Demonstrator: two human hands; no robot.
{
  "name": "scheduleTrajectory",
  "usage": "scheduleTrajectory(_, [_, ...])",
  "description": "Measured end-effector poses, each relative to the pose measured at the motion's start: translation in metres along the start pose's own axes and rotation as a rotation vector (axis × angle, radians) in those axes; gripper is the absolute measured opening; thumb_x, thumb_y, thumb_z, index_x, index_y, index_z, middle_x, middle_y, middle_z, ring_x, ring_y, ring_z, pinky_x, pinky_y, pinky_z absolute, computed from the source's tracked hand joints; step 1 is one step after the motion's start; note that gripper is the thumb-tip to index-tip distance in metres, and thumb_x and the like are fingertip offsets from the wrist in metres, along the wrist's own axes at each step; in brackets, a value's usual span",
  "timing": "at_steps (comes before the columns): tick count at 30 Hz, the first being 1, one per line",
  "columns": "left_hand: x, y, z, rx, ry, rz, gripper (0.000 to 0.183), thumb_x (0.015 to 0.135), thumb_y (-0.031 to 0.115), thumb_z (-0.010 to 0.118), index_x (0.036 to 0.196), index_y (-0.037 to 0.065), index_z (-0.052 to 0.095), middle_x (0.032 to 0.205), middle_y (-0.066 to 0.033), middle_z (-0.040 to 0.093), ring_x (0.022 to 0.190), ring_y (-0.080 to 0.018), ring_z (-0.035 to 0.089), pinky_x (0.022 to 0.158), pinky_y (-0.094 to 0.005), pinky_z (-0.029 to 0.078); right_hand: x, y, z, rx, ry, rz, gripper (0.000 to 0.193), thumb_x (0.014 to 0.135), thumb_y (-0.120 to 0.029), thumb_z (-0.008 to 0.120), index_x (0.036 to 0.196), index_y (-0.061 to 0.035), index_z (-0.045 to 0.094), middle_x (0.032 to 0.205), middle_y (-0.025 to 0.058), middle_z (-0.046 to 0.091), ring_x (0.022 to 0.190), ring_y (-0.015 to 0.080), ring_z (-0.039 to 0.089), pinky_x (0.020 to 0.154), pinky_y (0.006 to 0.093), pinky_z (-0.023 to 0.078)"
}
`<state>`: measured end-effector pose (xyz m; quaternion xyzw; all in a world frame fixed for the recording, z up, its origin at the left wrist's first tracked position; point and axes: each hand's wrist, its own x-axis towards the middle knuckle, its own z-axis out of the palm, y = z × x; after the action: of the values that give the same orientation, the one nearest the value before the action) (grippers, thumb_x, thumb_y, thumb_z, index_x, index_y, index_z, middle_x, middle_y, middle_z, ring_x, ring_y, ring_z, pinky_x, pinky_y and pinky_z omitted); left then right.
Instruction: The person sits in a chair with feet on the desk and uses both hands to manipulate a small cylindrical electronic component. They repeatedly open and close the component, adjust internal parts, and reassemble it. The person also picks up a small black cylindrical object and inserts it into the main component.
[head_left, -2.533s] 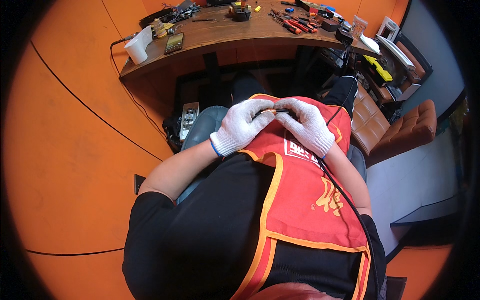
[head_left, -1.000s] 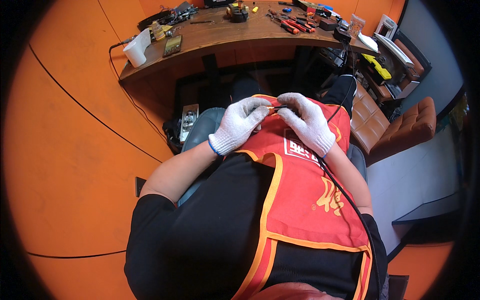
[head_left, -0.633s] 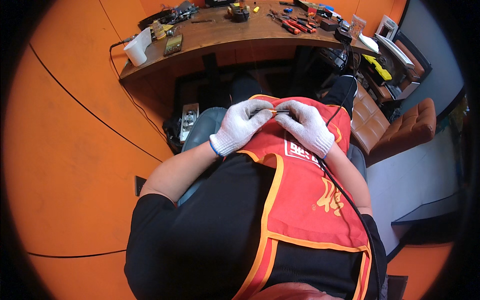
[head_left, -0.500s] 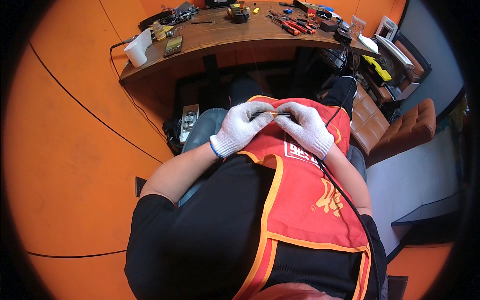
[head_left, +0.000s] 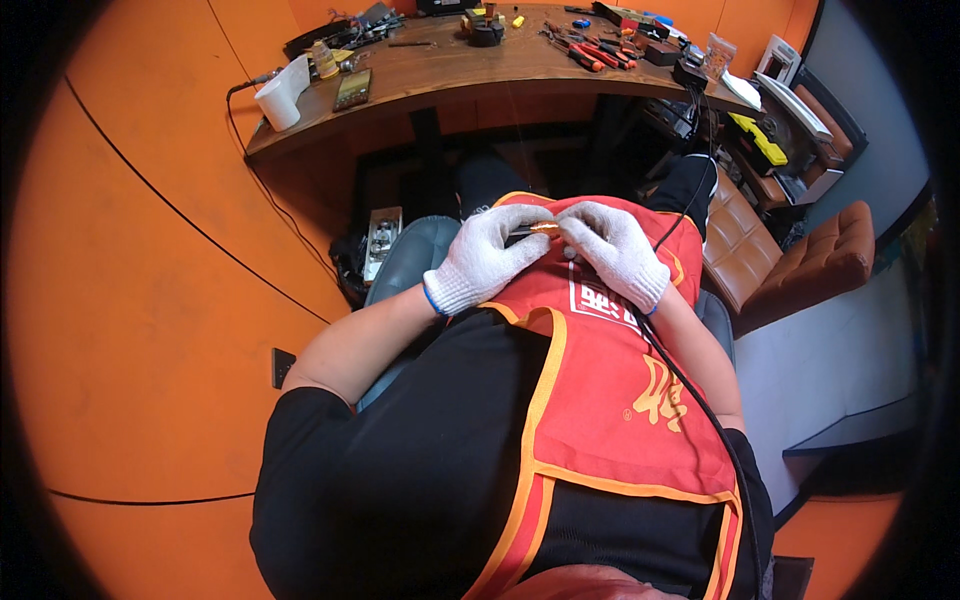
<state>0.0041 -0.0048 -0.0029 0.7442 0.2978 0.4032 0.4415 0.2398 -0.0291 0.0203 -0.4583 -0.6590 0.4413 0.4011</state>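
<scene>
1. The person sits back from the tabletop [head_left: 420,85], both gloved hands raised over the lap, above the top edge of a red apron [head_left: 610,400].
2. The left hand [head_left: 490,258] and the right hand [head_left: 612,250] meet fingertip to fingertip, each pinched on one end of a small part [head_left: 535,230] with an orange tip and a dark body; what kind of part it is cannot be told.
3. The part lies level between the hands, clear of the tabletop and well apart from the tools [head_left: 590,45] scattered there.
4. A black cord [head_left: 690,390] runs down beside the right forearm; where it ends is hidden.
5. Judged from this, the work on the part is under way and looks unfinished: both hands are closed on it and nothing has been set down.
</scene>
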Motion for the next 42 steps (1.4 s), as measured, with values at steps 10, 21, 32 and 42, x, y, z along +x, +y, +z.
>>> scheduleTrajectory(10, [-0.001,-0.002,0.005,0.121,0.05,0.034,0.032,0.103,0.016,0.077,0.13,-0.001,0.073,0.126,-0.0119,0.076,0.116,-0.0176,0.072,0.103,-0.032,0.057,0.0,0.005,-0.003,-0.057,-0.013,-0.016,0.036,0.113,-0.032,0.063,0.122,0.0008,0.073,0.09,0.0032,0.073,0.076,0.0084,0.068,0.069,0.0274,0.055])
scheduleTrajectory(21, [0.007,-0.009,-0.006,-0.059,-0.112,-0.044,0.034,0.11,0.013,0.068,0.139,-0.004,0.066,0.129,-0.0109,0.074,0.118,-0.0148,0.069,0.106,-0.0301,0.054,-0.006,-0.012,-0.002,-0.211,0.053,-0.223,0.024,0.11,-0.019,0.067,0.121,0.0019,0.073,0.104,0.007,0.075,0.092,0.0125,0.069,0.083,0.0265,0.056])
scheduleTrajectory(32, [0.029,-0.029,-0.01,-0.064,-0.184,0.042,0.036,0.112,0.024,0.068,0.134,-0.005,0.068,0.116,-0.0092,0.077,0.106,-0.0124,0.069,0.096,-0.0276,0.055,-0.009,-0.015,-0.003,-0.329,0.116,-0.049,0.038,0.114,-0.034,0.058,0.125,-0.0007,0.074,0.1,0.0108,0.075,0.092,0.0202,0.071,0.086,0.033,0.056])
scheduleTrajectory(42, [0.048,-0.037,-0.016,0.065,-0.241,0.202,0.036,0.109,0.029,0.07,0.128,-0.002,0.073,0.112,-0.0174,0.08,0.101,-0.0261,0.077,0.09,-0.0359,0.059,-0.016,-0.024,0.003,-0.455,0.17,0.031,0.035,0.114,-0.03,0.058,0.119,0.0005,0.073,0.1,0.0118,0.074,0.091,0.0216,0.07,0.084,0.0336,0.055])
